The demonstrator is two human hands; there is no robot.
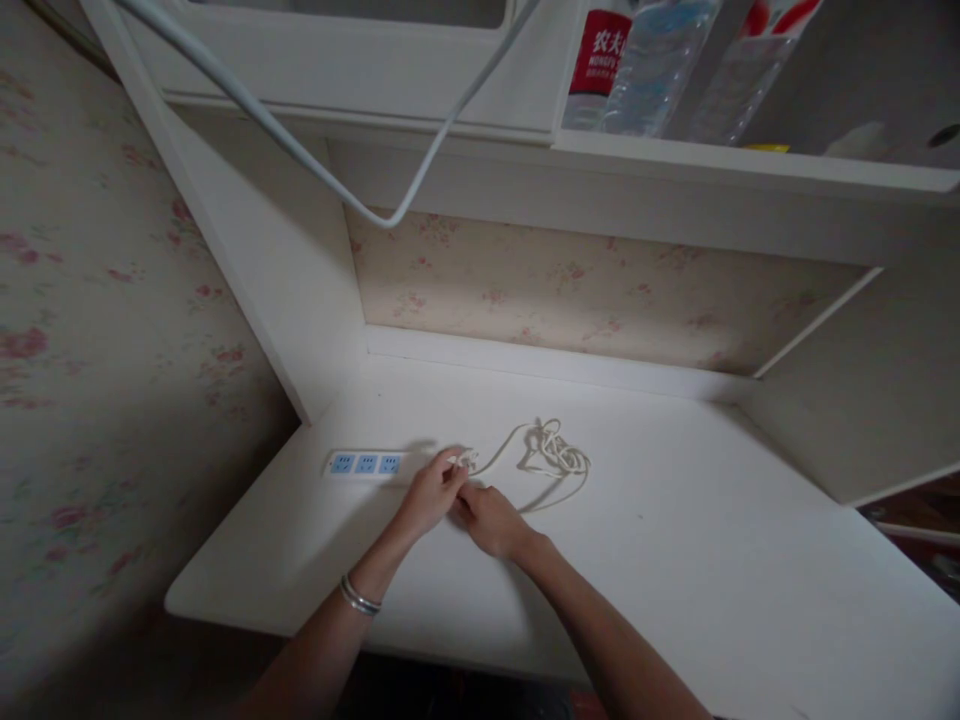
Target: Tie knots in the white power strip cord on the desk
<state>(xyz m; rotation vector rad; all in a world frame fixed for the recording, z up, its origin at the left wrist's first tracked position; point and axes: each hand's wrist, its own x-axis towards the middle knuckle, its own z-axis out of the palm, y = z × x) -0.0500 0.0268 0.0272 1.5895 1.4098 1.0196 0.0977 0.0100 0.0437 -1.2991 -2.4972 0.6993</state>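
Note:
A white power strip (pixel 365 463) with blue sockets lies on the white desk (pixel 675 560) at the left. My left hand (pixel 429 492), a silver bangle on its wrist, rests over the strip's right end with its fingers pinched on a small white plug (pixel 466 460). My right hand (pixel 489 518) is curled just to the right of it, fingertips touching the left hand near the plug. From the plug a white cable runs right into a loose tangle (pixel 553 452) on the desk.
Floral wallpaper covers the left wall (pixel 90 330) and the back of the alcove. A shelf above holds water bottles (pixel 652 65). A thick white cable (pixel 322 165) hangs across the top. A white side panel (pixel 862 390) closes the alcove at the right.

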